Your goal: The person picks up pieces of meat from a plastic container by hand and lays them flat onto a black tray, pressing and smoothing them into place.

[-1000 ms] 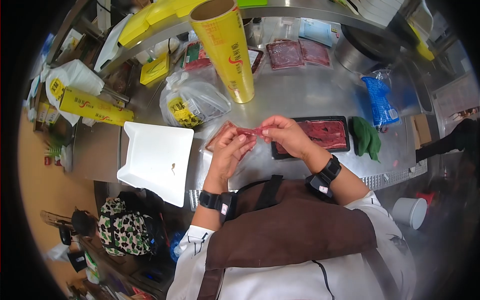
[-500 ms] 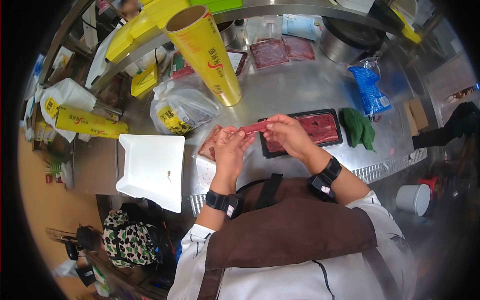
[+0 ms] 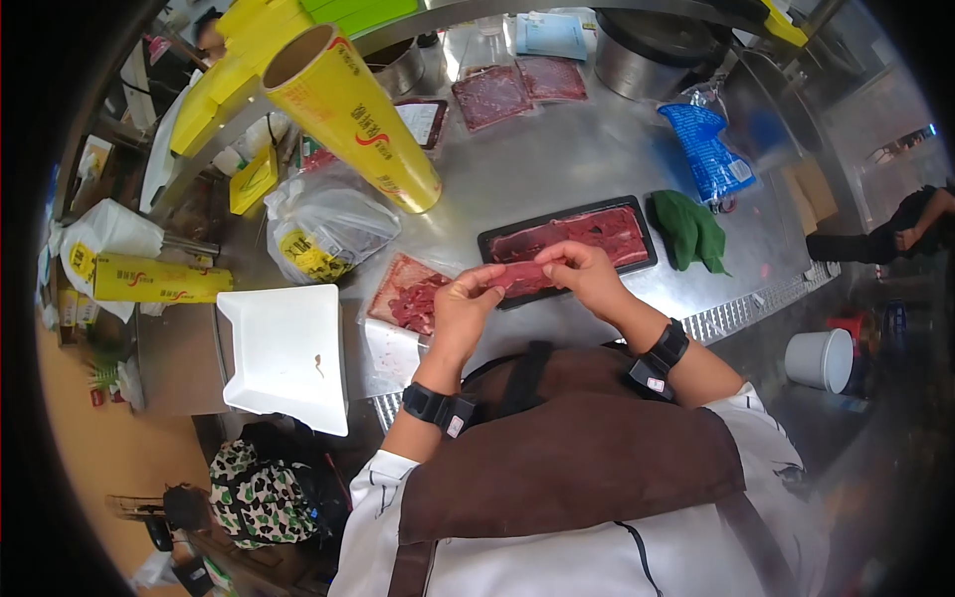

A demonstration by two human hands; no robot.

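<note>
A strip of red meat [image 3: 522, 279] is being held up between two hands, just in front of the tabletop's [image 3: 537, 149] near edge-side stretch, partly covering a black tray [image 3: 648, 234]! One end is being pinched by the left hand [image 3: 460, 310], fingers clamped on the meat; the other is being gripped by the right hand [image 3: 595, 283], thumb and fingers closed on it too. More meat is being carried in that tray, with a green cloth [image 3: 686, 231] being seen beside it, toward the tabletop's right edge. Leftward, an opened pack of meat pieces [image 3: 408, 298] is being shown near the near edge.
</note>
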